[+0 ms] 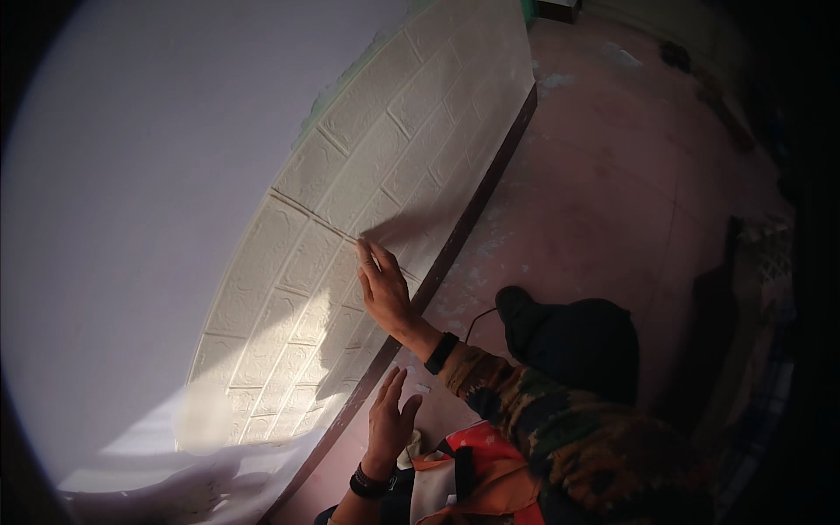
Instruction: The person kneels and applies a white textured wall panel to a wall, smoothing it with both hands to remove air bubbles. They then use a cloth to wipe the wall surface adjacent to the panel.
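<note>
Cream brick-pattern wall panels (302, 254) cover the lower part of the wall, with a raised joint (313, 214) running between two of them. My right hand (387, 297), in a camouflage sleeve and dark wristband, has its fingers stretched out and its fingertips at the lower end of that joint. It holds nothing and casts a shadow over the panel. Lower down, my left hand (390, 427), with a dark bracelet, is raised near the foot of the wall. Its fingers point upward, the thumb stands apart, and nothing is in it; whether it touches the panel I cannot tell.
A dark brown skirting (472, 206) runs between the panels and the pink, white-stained floor (604, 175). Above the panels is plain pale wall (166, 184), with green patches along the edge. My dark-clothed leg (577, 346) is beside my right arm. Red and orange cloth (490, 464) lies below.
</note>
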`<state>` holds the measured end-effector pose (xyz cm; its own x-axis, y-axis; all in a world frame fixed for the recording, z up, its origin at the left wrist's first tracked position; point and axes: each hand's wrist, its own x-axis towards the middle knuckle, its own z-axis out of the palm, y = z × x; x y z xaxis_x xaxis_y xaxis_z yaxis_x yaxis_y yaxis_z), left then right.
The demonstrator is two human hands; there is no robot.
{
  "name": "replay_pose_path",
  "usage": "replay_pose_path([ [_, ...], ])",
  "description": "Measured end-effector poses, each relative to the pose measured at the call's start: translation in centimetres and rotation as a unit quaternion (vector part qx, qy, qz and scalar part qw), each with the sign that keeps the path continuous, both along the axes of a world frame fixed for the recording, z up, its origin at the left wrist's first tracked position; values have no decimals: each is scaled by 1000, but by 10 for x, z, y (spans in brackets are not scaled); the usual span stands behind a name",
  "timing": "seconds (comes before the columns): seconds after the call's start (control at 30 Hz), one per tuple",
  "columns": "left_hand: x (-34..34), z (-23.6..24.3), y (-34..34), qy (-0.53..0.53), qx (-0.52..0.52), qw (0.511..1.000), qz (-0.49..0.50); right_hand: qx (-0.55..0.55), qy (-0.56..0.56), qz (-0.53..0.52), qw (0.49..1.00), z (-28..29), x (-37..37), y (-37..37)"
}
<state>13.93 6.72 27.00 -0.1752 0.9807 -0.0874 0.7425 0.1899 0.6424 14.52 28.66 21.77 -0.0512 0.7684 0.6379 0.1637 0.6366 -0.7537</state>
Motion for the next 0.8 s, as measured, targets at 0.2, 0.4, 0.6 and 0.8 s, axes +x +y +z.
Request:
replay_pose_path([
  [0.2,3,0,-1,10,10,1000,0,38,51,7,998,13,-14,0],
  [0.4,10,6,1,-16,-14,999,24,17,41,32,999,10,-4,-1],
  [0.6,0,-7,-7,0,19,1000,-2,-6,18,44,999,5,1,-3],
  [0.8,-22,-30,12,64,-28,997,-15,-77,128,21,989,-12,5,2],
])
